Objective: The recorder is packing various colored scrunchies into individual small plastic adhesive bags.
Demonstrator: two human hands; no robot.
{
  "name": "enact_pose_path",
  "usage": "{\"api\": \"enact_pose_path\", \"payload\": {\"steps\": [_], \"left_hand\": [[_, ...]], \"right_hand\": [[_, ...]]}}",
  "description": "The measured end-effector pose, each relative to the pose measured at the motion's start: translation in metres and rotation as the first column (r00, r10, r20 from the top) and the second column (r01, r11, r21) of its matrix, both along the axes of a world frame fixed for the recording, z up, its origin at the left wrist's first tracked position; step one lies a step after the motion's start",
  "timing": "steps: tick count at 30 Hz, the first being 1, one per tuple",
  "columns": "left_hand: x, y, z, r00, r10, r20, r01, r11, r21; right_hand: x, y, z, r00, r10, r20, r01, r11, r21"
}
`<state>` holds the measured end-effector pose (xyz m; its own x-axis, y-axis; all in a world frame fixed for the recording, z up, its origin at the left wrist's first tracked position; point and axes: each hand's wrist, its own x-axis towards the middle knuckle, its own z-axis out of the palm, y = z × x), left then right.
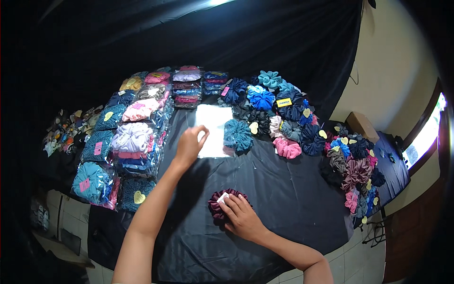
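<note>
A dark maroon scrunchie (217, 214) with a small white tag (222, 198) lies on the black cloth in front of me. Over its right side, my right hand (243, 218) presses down, fingers closed against the fabric and the tag. Higher up and to the left, my left hand (191, 144) is raised at the left edge of a bright white sheet (215, 122). Its thumb and fingertips are pinched together; anything held between them is too small to make out. A speckled teal scrunchie (238, 136) overlaps the sheet's right edge.
Stacks of scrunchies in clear bags (137, 132) stand along the left and back. Loose scrunchies (288, 111), some with yellow heart tags, pile up at the back right, and another heap (352, 165) sits at the right edge. Behind it is a cardboard box (363, 127).
</note>
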<state>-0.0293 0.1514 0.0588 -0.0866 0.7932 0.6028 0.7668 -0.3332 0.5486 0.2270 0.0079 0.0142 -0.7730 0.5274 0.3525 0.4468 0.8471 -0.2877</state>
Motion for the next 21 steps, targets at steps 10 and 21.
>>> {"api": "enact_pose_path", "payload": {"steps": [10, 21], "left_hand": [[0.017, -0.125, -0.044, 0.978, -0.172, -0.121, 0.150, 0.973, -0.174], [0.019, -0.137, -0.049, 0.957, -0.209, -0.203, 0.188, 0.975, -0.118]], "right_hand": [[0.019, 0.009, 0.021, 0.991, 0.007, 0.130, -0.001, 0.999, -0.048], [0.012, 0.019, 0.007, 0.993, -0.090, 0.074, 0.077, 0.982, 0.171]]}}
